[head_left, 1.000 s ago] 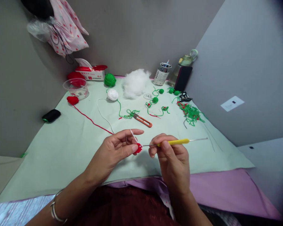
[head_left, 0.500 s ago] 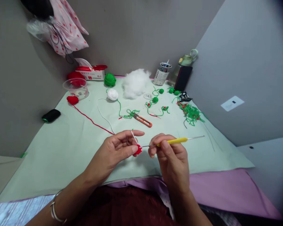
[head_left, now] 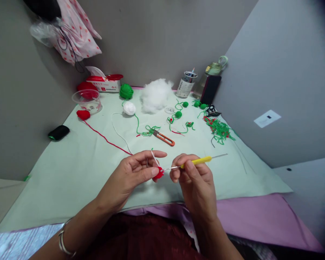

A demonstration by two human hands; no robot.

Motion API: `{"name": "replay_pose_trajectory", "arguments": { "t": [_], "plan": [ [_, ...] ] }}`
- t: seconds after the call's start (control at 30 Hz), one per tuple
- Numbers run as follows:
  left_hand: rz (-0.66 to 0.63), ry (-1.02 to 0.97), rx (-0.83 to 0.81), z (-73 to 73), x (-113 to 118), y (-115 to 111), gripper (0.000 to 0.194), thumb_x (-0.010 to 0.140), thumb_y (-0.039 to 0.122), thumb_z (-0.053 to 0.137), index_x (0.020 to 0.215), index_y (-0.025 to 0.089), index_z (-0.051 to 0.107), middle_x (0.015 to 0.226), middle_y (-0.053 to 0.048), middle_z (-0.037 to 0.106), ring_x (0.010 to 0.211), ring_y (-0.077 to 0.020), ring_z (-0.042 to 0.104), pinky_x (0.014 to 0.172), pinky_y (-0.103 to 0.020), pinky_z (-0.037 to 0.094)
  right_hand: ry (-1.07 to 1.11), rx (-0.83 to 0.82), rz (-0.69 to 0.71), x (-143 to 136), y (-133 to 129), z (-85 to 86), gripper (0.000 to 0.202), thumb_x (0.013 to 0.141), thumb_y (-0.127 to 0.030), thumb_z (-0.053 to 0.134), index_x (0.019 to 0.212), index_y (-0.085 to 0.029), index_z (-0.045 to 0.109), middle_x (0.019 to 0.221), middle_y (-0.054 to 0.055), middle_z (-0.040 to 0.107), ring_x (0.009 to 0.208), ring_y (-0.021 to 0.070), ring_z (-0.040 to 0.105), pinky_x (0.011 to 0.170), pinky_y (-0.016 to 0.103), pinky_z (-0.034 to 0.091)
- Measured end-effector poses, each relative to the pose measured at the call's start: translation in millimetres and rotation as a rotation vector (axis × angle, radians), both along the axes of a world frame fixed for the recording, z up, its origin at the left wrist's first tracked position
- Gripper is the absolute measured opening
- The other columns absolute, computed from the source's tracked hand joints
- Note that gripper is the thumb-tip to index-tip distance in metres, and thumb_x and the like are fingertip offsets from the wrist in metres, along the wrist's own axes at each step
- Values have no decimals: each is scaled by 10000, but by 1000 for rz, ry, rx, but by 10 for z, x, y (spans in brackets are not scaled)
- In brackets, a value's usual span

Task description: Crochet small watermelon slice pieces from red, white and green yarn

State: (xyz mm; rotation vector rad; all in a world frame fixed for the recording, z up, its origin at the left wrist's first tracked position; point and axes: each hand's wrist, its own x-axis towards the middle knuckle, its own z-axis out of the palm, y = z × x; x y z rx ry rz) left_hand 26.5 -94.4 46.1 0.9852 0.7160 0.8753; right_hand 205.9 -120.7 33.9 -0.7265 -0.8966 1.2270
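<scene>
Between thumb and fingers, my left hand (head_left: 137,169) pinches a small red crochet piece (head_left: 159,173). White yarn (head_left: 155,157) runs from that piece up over the raised index finger. My right hand (head_left: 193,173) is closed round the yellow handle of a crochet hook (head_left: 203,160), held like a pen. The hook's left metal tip meets the edge of the red piece; whether it is inside a stitch I cannot tell. Red yarn (head_left: 105,139) and a white strand lead back from behind my left hand to a red ball (head_left: 83,115) and a white ball (head_left: 129,108).
Orange thread snips (head_left: 164,138) lie beyond my hands. Behind them are white stuffing (head_left: 156,95), a green yarn ball (head_left: 126,91) and small green crocheted balls (head_left: 178,115). Yarn scraps (head_left: 220,131), a bottle (head_left: 209,77), a phone (head_left: 210,90) and a plastic tub (head_left: 88,102) stand or lie farther out.
My right hand and the crochet hook have shifted slightly left, with the handle tilted a little differently. The left hand and red piece have barely moved.
</scene>
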Motion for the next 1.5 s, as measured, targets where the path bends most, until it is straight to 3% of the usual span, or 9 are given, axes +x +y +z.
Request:
{"name": "replay_pose_trajectory", "arguments": {
  "t": [0.23, 0.43, 0.97, 1.5],
  "plan": [
    [-10, -10, -4, -43, 53, -8, 269, 883, 292, 806, 1149, 330, 812, 878, 15, 643, 814, -124, 584, 821, -262, 463, 33, -33, 48, -69, 13, 11, 166, 968, -315, 696, 882, -216, 799, 752, 11, 657, 629, 110, 589, 584, 227, 507],
    [85, 12, -35, -97, 101, -53, 252, 859, 313, 833, 1110, 290, 817, 948, -18, 710, 932, -163, 602, 881, -283, 460, -5, -23, -83, -126, 2, -4, 145, 932, -353, 749, 887, -230, 810, 774, 14, 692, 605, 107, 594, 594, 244, 535],
    [183, -2, -44, -31, 133, -61, 185, 805, 327, 869, 948, 230, 802, 816, 0, 691, 793, -152, 592, 771, -265, 461, -29, -25, -156, -91, -10, -5, 170, 938, -360, 735, 882, -226, 822, 824, 30, 736, 615, 116, 659, 611, 259, 576],
    [192, -14, -23, -14, 137, -57, 109, 842, 322, 836, 881, 232, 788, 848, 5, 676, 799, -139, 568, 769, -254, 443, -72, 4, -193, -71, -5, -21, 182, 957, -347, 706, 877, -216, 804, 826, 32, 729, 617, 127, 662, 604, 277, 574]
  ]
}}
